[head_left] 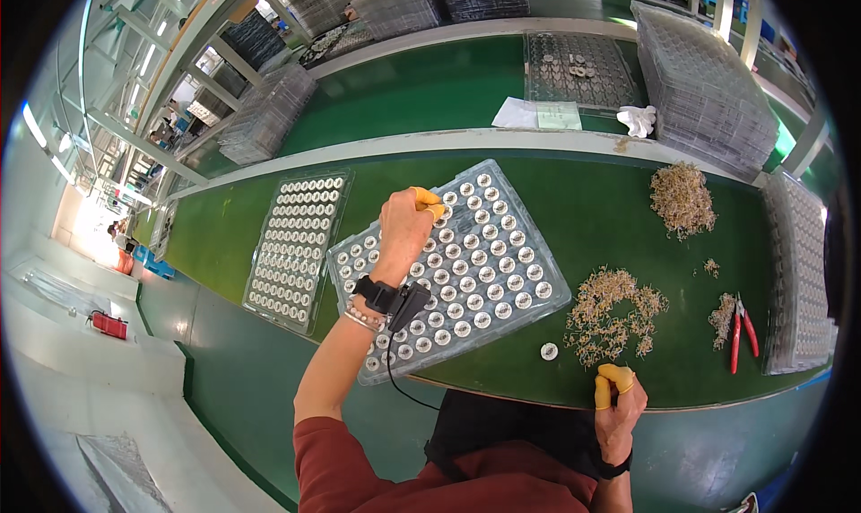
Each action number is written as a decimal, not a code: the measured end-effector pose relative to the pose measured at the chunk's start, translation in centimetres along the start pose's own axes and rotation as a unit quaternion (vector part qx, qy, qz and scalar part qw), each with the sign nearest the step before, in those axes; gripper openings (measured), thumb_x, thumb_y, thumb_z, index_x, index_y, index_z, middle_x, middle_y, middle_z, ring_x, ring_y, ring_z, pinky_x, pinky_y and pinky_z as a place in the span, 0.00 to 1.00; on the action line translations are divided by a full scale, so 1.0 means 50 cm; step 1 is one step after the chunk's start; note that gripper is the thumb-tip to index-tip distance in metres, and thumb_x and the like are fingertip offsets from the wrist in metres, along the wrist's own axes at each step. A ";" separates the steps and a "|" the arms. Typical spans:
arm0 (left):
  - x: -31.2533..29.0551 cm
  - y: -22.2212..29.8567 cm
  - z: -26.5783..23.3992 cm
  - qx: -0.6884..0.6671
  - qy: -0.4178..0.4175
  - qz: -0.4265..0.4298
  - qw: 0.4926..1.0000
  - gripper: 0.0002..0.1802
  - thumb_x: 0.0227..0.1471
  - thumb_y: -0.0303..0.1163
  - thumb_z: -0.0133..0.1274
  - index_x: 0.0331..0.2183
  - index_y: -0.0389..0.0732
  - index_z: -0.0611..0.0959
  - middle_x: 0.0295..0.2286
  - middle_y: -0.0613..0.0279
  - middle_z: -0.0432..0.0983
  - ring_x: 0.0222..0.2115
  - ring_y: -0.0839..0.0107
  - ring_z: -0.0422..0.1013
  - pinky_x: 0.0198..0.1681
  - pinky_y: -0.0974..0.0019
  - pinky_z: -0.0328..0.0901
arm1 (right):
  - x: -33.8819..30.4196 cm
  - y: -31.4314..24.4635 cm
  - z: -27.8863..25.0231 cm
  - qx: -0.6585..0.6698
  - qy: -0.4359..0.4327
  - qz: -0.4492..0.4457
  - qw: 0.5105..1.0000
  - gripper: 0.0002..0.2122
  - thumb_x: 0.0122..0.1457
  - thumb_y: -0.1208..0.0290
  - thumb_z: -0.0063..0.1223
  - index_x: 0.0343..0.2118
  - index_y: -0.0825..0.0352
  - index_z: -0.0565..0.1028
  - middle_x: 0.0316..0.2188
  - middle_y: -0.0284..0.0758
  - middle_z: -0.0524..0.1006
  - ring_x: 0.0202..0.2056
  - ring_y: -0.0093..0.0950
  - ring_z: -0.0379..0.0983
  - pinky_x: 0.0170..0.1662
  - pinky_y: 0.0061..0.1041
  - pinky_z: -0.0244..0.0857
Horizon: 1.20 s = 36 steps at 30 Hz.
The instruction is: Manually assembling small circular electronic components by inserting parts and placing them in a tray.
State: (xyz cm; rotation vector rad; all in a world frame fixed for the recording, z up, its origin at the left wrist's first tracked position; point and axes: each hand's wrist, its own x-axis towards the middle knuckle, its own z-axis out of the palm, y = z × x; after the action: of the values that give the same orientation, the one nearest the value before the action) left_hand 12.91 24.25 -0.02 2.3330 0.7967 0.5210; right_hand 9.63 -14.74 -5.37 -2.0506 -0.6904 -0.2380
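My left hand (408, 226), with yellow finger covers, reaches over a clear plastic tray (536, 317) filled with rows of round white discs. Its thumb and fingertips are pinched at a disc (448, 198) near the tray's far edge. Down at the table's front edge, my right hand (621, 410) also wears yellow finger covers. Its fingers are curled together, and whatever is between them is too small to make out. Just beyond it spreads a loose pile of tiny tan parts with thin wire legs (610, 311). A single disc (550, 352) lies left of that pile.
A second disc-filled tray (309, 311) lies to the left. Red-handled pliers (736, 341) rest at right, by a small heap (721, 320); a bigger heap (682, 199) sits farther back. Stacked trays (798, 280) stand at the right edge, another tall stack (704, 91) behind.
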 end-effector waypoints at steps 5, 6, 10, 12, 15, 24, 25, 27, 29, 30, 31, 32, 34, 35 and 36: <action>0.003 0.006 0.013 0.007 0.002 0.010 1.000 0.08 0.44 0.25 0.59 0.30 0.33 0.84 0.21 0.57 0.79 0.19 0.74 0.72 0.25 0.70 0.66 | 0.000 0.000 0.001 -0.008 -0.002 -0.006 1.000 0.09 0.46 0.85 0.57 0.30 0.67 0.73 0.23 0.36 0.73 0.23 0.36 0.69 0.27 0.30 0.62; 0.004 0.005 0.015 0.001 0.001 0.012 1.000 0.08 0.44 0.25 0.59 0.30 0.33 0.84 0.22 0.57 0.79 0.20 0.73 0.73 0.26 0.70 0.66 | 0.000 0.000 0.001 -0.011 -0.002 -0.006 1.000 0.09 0.46 0.84 0.57 0.30 0.67 0.73 0.24 0.36 0.73 0.23 0.36 0.69 0.28 0.30 0.62; 0.005 0.006 0.018 0.009 -0.007 0.005 1.000 0.08 0.44 0.25 0.59 0.30 0.34 0.84 0.23 0.55 0.80 0.22 0.71 0.74 0.28 0.70 0.67 | 0.000 0.001 0.003 -0.003 -0.009 -0.001 1.000 0.09 0.46 0.85 0.56 0.31 0.67 0.73 0.24 0.36 0.74 0.23 0.36 0.69 0.28 0.30 0.62; 0.004 0.005 0.021 0.014 -0.025 0.000 1.000 0.09 0.42 0.25 0.60 0.30 0.33 0.84 0.24 0.54 0.80 0.23 0.70 0.75 0.29 0.70 0.67 | -0.001 0.001 0.005 -0.002 -0.003 -0.001 1.000 0.09 0.46 0.84 0.56 0.31 0.67 0.73 0.24 0.36 0.74 0.23 0.36 0.69 0.28 0.30 0.62; -0.007 0.004 0.031 0.015 -0.045 0.008 0.999 0.10 0.41 0.26 0.61 0.30 0.33 0.84 0.24 0.54 0.81 0.24 0.69 0.76 0.30 0.69 0.68 | 0.003 0.001 0.007 -0.015 -0.004 -0.008 1.000 0.09 0.46 0.84 0.57 0.31 0.67 0.73 0.25 0.36 0.74 0.23 0.36 0.69 0.28 0.31 0.62; -0.020 0.016 0.037 0.014 -0.075 0.003 0.997 0.10 0.41 0.29 0.62 0.29 0.34 0.84 0.25 0.53 0.81 0.26 0.66 0.77 0.32 0.67 0.69 | 0.005 -0.007 0.002 -0.019 0.030 -0.032 0.999 0.08 0.47 0.84 0.57 0.31 0.67 0.74 0.20 0.33 0.69 0.19 0.26 0.62 0.22 0.23 0.55; -0.021 0.014 0.040 0.052 -0.063 0.031 0.996 0.10 0.41 0.30 0.62 0.28 0.34 0.84 0.25 0.52 0.80 0.27 0.64 0.77 0.32 0.66 0.69 | 0.002 -0.005 0.000 -0.019 0.013 -0.007 1.000 0.08 0.46 0.84 0.57 0.31 0.67 0.74 0.22 0.35 0.71 0.21 0.32 0.66 0.25 0.28 0.59; -0.025 -0.002 0.045 0.053 -0.035 0.060 0.996 0.09 0.40 0.32 0.61 0.25 0.37 0.82 0.23 0.50 0.79 0.27 0.55 0.76 0.31 0.57 0.67 | 0.004 -0.009 0.001 -0.016 -0.002 0.019 1.000 0.08 0.45 0.83 0.58 0.30 0.66 0.75 0.23 0.38 0.74 0.24 0.38 0.70 0.28 0.33 0.63; -0.028 -0.001 0.043 0.058 -0.044 0.046 0.996 0.08 0.41 0.31 0.61 0.26 0.37 0.82 0.24 0.49 0.78 0.27 0.54 0.75 0.32 0.56 0.67 | 0.001 -0.004 0.004 -0.010 -0.005 0.015 1.000 0.09 0.45 0.83 0.58 0.30 0.66 0.74 0.22 0.37 0.73 0.24 0.37 0.70 0.28 0.32 0.63; -0.032 0.004 0.037 0.070 -0.051 0.041 0.995 0.08 0.41 0.30 0.60 0.26 0.37 0.81 0.24 0.49 0.78 0.27 0.53 0.75 0.32 0.55 0.67 | -0.002 -0.004 0.005 -0.011 -0.006 0.009 1.000 0.09 0.45 0.83 0.57 0.30 0.66 0.74 0.22 0.37 0.73 0.24 0.37 0.70 0.28 0.32 0.63; -0.031 0.009 0.038 0.067 -0.050 0.043 0.996 0.08 0.41 0.30 0.60 0.26 0.37 0.81 0.24 0.49 0.78 0.27 0.53 0.75 0.32 0.55 0.67 | -0.001 -0.004 0.006 -0.013 -0.004 0.008 1.000 0.09 0.45 0.83 0.57 0.30 0.66 0.74 0.22 0.37 0.73 0.24 0.37 0.70 0.28 0.32 0.63; -0.029 0.011 0.038 0.086 -0.046 0.057 0.994 0.07 0.42 0.30 0.59 0.25 0.37 0.81 0.24 0.49 0.78 0.27 0.52 0.75 0.32 0.54 0.66 | 0.001 -0.004 0.008 -0.011 -0.002 0.006 1.000 0.09 0.45 0.84 0.57 0.30 0.66 0.74 0.22 0.37 0.73 0.23 0.37 0.70 0.28 0.32 0.63; -0.035 0.015 0.032 0.108 -0.040 0.061 0.991 0.07 0.43 0.30 0.58 0.25 0.36 0.80 0.24 0.49 0.78 0.27 0.51 0.74 0.32 0.53 0.66 | 0.000 -0.005 0.008 -0.005 -0.008 0.003 1.000 0.09 0.45 0.84 0.57 0.30 0.66 0.74 0.22 0.37 0.73 0.23 0.37 0.69 0.27 0.32 0.63; -0.036 0.020 0.028 0.116 -0.046 0.074 0.990 0.07 0.44 0.30 0.57 0.26 0.36 0.80 0.24 0.48 0.78 0.28 0.50 0.74 0.32 0.53 0.66 | 0.001 -0.005 0.009 -0.009 -0.005 0.007 1.000 0.09 0.45 0.84 0.57 0.30 0.66 0.74 0.22 0.36 0.73 0.23 0.36 0.69 0.27 0.31 0.62; -0.039 0.020 0.023 0.124 -0.052 0.083 0.987 0.07 0.44 0.30 0.56 0.26 0.36 0.80 0.24 0.48 0.78 0.28 0.50 0.74 0.32 0.52 0.66 | 0.001 -0.007 0.010 -0.012 -0.004 0.011 1.000 0.09 0.45 0.84 0.57 0.30 0.66 0.74 0.22 0.36 0.73 0.23 0.36 0.69 0.27 0.31 0.62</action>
State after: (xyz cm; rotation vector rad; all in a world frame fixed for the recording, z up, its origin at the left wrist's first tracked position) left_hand 12.49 21.86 -0.52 2.6492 0.6516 0.3838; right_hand 9.43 -14.16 -5.36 -2.0825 -0.6720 -0.2268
